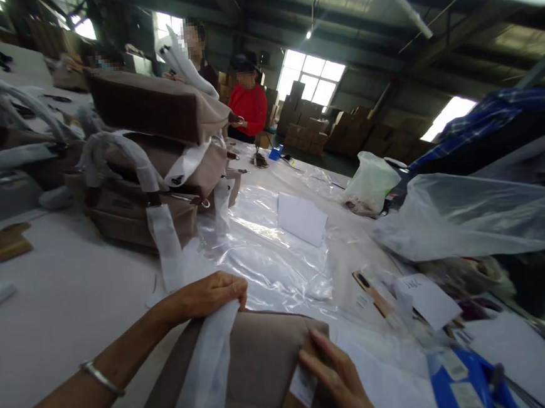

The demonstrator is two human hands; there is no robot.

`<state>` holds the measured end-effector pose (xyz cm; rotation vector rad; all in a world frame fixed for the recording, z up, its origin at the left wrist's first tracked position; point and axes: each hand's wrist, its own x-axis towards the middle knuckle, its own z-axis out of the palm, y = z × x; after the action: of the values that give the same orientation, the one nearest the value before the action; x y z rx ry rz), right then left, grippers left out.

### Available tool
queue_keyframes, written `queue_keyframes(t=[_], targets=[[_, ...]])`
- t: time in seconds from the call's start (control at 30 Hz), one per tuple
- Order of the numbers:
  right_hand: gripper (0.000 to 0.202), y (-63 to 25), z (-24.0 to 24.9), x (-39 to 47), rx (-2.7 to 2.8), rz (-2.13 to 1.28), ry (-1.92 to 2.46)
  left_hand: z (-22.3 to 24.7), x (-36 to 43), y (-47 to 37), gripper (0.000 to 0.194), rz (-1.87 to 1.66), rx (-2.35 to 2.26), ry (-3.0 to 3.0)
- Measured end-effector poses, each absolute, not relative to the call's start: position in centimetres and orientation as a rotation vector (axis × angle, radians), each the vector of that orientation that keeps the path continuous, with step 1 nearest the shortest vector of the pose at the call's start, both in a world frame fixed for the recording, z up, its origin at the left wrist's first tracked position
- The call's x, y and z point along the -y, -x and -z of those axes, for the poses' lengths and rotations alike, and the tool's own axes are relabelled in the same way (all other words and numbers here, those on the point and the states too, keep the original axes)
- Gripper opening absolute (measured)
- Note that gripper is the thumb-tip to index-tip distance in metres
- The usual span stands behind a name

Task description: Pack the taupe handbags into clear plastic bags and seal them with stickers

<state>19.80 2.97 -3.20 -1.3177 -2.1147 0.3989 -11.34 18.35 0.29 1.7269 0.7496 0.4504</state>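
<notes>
A taupe handbag (266,361) lies in front of me, cut off by the lower edge of the view. My left hand (218,293) is closed at its top edge, pinching it where a white-wrapped strap (205,373) runs down across the fabric. My right hand (336,375) rests on the bag's right end, two fingers stretched out and apart against it. Close to those fingers is a brown tag with a white label (303,385); the right thumb is mostly out of sight. A silver bangle circles my left wrist.
Several taupe bags with wrapped handles are stacked on the left (152,113). Clear plastic sheeting (277,266) and a white paper (302,218) cover the table ahead. To the right lie a phone (372,293), a blue object (470,380) and plastic bags (481,213). People stand beyond, one in red (248,108).
</notes>
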Motion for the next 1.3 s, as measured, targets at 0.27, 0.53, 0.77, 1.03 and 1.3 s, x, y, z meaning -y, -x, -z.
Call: queue_keyframes(t=[0.27, 0.53, 0.77, 1.03, 1.3], targets=[[0.024, -20.6, 0.3, -14.1, 1.745, -0.79, 1.55, 3.6, -24.3, 10.1, 0.04, -0.543, -1.022, -1.858], [0.02, -16.8, 4.9, -23.3, 1.917, -1.177, 1.589, 6.0, -26.9, 8.5, 0.007, -0.396, -1.186, -2.333], [0.032, -15.2, 4.5, -24.0, 2.144, -0.751, 1.571, 4.1, -29.3, 7.1, 0.023, -0.455, -1.184, -2.227], [0.033, -15.8, -2.1, -24.2, 1.988, -0.722, 1.573, -0.4, -29.6, 5.5, 0.028, -0.621, -1.3, -2.362], [0.052, -11.6, -4.5, -24.4, 2.293, -0.039, 1.419, -1.9, -29.6, 4.4, 0.038, -0.883, -1.069, -2.135]])
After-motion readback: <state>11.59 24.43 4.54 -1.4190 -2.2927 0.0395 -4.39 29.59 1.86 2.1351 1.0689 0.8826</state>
